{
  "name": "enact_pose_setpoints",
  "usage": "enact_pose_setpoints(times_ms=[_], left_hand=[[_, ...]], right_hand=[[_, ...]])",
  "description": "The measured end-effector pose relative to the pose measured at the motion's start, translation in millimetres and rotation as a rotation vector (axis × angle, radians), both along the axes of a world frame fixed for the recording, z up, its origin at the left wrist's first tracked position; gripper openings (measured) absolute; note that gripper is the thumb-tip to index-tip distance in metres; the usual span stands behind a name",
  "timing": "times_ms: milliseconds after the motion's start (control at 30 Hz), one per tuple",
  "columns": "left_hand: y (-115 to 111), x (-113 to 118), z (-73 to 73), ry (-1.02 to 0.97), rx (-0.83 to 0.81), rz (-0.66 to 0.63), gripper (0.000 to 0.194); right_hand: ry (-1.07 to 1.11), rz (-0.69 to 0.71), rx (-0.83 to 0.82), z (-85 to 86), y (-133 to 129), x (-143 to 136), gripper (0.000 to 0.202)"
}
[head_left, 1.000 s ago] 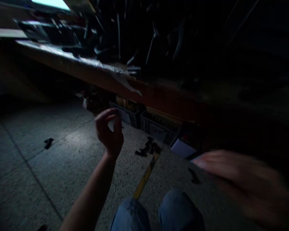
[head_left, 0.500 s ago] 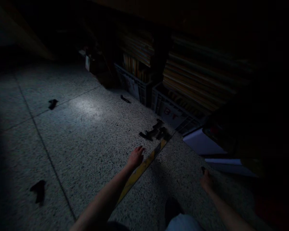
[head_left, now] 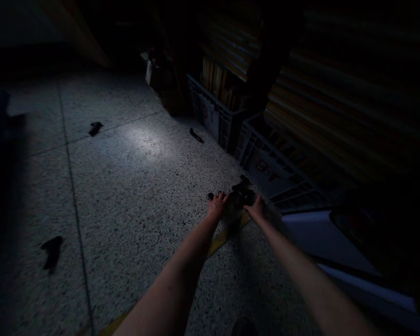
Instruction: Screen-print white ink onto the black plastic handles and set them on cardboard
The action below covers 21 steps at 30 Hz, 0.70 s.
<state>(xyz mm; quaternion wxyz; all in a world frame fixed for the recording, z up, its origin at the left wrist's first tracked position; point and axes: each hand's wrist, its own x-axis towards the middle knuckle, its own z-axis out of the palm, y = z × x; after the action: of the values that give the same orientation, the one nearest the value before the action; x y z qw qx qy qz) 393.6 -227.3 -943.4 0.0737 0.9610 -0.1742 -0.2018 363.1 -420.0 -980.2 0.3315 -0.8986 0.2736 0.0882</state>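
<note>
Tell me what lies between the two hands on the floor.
Head view: a small pile of black pieces lies between left hand and right hand.

Left of hands: we see open floor point(head_left: 126, 186), only small black scraps point(head_left: 51, 252) well apart.
Ahead: crates point(head_left: 266, 163) wall us off just beyond the black pile point(head_left: 241, 193).
Right: a white box point(head_left: 315, 238) lies close beside the right arm.
Between hands: the pile fills it.
</note>
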Motion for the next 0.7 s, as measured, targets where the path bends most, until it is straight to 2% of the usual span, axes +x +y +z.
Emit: enact_pose_setpoints(times_ms=[67, 133, 300, 433, 500, 567, 633, 700], left_hand=[[-1, -2, -2.2, 0.014, 0.019, 0.036, 0.061], [-1, -5, -3.5, 0.038, 0.038, 0.063, 0.063], [2, -16, -1.2, 0.127, 0.05, 0.052, 0.069], [14, -38, 9.5, 0.143, 0.018, 0.077, 0.065], [33, -51, 18.6, 0.15, -0.006, 0.127, 0.073], [66, -62, 29.2, 0.191, -0.042, 0.244, 0.082], [112, -72, 40.4, 0.28, -0.115, 0.48, 0.084], [166, -83, 51.6, 0.367, -0.202, 0.741, 0.075]], right_hand=[[0.057, 0.047, -0.061, 0.5, 15, 16, 0.086], [0.129, 0.074, -0.116, 4.4, 25, 22, 0.09], [0.247, 0.161, -0.148, 11.5, 35, 35, 0.068], [0.273, 0.113, -0.224, 8.6, 46, 46, 0.064], [0.261, 0.132, -0.238, 10.8, 52, 46, 0.054], [0.222, 0.182, -0.24, 16.3, 54, 46, 0.046], [0.097, 0.303, -0.287, 21.6, 49, 49, 0.043], [-0.085, 0.488, -0.383, 22.1, 40, 61, 0.041]])
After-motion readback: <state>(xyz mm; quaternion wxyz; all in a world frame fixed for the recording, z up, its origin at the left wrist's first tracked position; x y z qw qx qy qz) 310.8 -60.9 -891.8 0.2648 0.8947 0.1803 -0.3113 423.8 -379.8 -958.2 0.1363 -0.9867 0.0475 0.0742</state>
